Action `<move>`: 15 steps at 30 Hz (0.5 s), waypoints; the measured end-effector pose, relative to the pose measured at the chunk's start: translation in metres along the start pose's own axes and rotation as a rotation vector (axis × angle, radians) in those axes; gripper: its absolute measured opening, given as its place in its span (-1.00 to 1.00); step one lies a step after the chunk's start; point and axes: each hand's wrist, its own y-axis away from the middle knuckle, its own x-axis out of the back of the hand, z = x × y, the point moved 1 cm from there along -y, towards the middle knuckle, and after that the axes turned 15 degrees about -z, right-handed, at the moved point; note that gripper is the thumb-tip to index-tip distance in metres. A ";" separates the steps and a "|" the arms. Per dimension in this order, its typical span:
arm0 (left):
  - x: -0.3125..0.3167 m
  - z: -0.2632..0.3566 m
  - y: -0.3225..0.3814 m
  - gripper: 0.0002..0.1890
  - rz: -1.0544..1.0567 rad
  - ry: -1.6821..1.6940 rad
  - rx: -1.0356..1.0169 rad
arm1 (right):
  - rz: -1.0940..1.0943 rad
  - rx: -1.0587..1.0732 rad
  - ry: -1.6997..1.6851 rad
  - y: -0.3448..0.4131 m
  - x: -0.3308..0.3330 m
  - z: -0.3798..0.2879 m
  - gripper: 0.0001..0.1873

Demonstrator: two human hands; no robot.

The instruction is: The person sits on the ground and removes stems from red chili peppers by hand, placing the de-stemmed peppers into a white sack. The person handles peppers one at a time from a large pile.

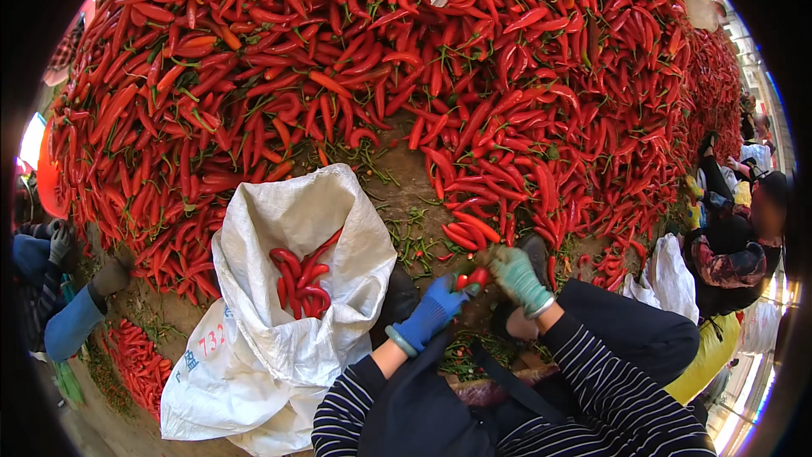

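Observation:
Red chili peppers [355, 44] lie in a huge heap before me, many with green stems. My left hand [434, 308], in a blue knitted glove, holds a few red peppers [476, 277] between its fingers. Close beside it, my right hand [517, 276] wears a green glove with dirty fingertips at those peppers; whether it grips one is blurred. Left of my hands stands a white woven sack [304, 343] with its mouth open and several stemless-looking red peppers [301, 279] inside. Picked green stems [412, 235] are scattered on the ground between the sack and the heap.
Co-workers sit at the far left [38, 279] and far right [729, 247]. A smaller pile of red peppers [136, 362] lies left of the sack. More stems [472, 355] lie between my legs. White sacks [672, 273] and a yellow sack [704, 362] are at the right.

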 end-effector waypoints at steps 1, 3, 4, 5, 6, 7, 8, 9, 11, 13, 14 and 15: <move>-0.004 0.003 0.002 -0.75 -0.058 0.056 -0.053 | -0.048 0.254 0.186 0.009 -0.009 -0.002 -0.77; -0.004 0.010 0.012 -0.80 -0.156 0.062 -0.033 | 0.090 0.253 0.818 0.018 -0.029 0.000 -0.81; -0.003 0.012 0.018 -0.83 -0.188 -0.017 0.120 | 0.172 0.177 0.865 0.017 -0.034 0.001 -0.80; -0.003 0.015 0.023 -0.86 -0.249 -0.047 0.105 | 0.227 0.082 0.918 0.013 -0.036 0.003 -0.80; -0.004 0.015 0.027 -0.88 -0.240 0.074 0.166 | 0.301 0.037 0.969 0.008 -0.037 0.005 -0.79; -0.003 0.014 0.030 -0.90 -0.283 0.229 0.166 | 0.320 -0.045 0.935 -0.001 -0.032 0.007 -0.72; 0.000 0.013 0.030 -0.90 -0.158 0.045 0.146 | 0.301 -0.160 0.935 -0.011 -0.028 0.009 -0.68; 0.001 0.009 0.030 -0.89 -0.089 0.116 0.133 | 0.298 -0.280 0.934 -0.021 -0.024 0.012 -0.64; 0.006 -0.002 0.027 -0.88 0.073 0.198 -0.018 | 0.222 -0.307 0.986 -0.035 -0.017 0.013 -0.55; 0.007 -0.012 0.020 -0.84 0.168 0.378 -0.293 | 0.132 -0.250 0.984 -0.041 -0.014 0.010 -0.51; 0.010 -0.016 0.018 -0.83 0.186 0.520 -0.347 | 0.114 -0.239 0.930 -0.040 -0.014 0.007 -0.50; 0.013 -0.020 0.017 -0.82 0.231 0.666 -0.354 | 0.076 -0.200 0.933 -0.036 -0.018 0.003 -0.50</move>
